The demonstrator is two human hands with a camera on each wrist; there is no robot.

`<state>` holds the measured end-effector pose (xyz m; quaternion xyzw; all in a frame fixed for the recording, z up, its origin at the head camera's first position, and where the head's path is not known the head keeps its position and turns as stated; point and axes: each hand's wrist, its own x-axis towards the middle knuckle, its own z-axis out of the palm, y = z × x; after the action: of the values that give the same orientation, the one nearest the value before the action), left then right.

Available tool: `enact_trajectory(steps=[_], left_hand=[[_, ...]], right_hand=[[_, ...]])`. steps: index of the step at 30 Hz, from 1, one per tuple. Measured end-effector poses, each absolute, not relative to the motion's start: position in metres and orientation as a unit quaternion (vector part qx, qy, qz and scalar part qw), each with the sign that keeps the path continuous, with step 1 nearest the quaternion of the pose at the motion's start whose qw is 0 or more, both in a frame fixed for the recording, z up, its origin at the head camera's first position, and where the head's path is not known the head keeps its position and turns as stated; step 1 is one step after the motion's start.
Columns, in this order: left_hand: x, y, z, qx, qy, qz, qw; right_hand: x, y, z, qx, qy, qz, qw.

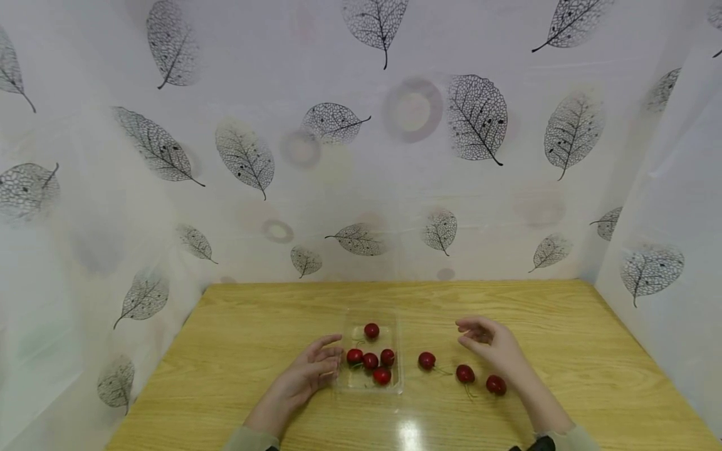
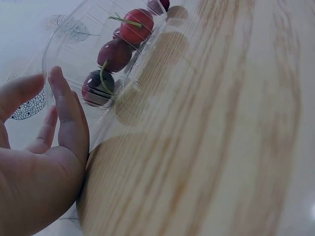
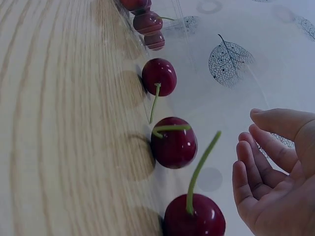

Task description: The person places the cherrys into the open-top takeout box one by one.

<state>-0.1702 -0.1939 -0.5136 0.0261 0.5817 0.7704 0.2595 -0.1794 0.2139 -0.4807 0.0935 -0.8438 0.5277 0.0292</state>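
A clear plastic box (image 1: pixel 402 369) stands on the table with several red cherries (image 1: pixel 370 361) inside. My left hand (image 1: pixel 309 374) is at the box's left side, its fingertips right at the wall; in the left wrist view the fingers (image 2: pixel 69 105) lie along the clear plastic. Three cherries with green stems lie outside, to the right of the box: one nearest it (image 1: pixel 427 361), a middle cherry (image 1: pixel 465 374) and a right cherry (image 1: pixel 496 384). Above and behind these, my right hand (image 1: pixel 492 343) hovers with loosely bent fingers and holds nothing.
The wooden table (image 1: pixel 254 326) has a yellowish grain and ends at a back edge against a pale curtain (image 1: pixel 395 181) printed with leaves. The curtain also hangs along the left and right sides.
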Motion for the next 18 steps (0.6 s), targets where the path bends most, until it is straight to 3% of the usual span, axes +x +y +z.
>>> enact_trajectory(steps=[18], left_hand=[[-0.169, -0.195, -0.513, 0.037, 0.578, 0.773, 0.259]], right_hand=[[-0.166, 0.238, -0.493, 0.068, -0.857, 0.510, 0.039]])
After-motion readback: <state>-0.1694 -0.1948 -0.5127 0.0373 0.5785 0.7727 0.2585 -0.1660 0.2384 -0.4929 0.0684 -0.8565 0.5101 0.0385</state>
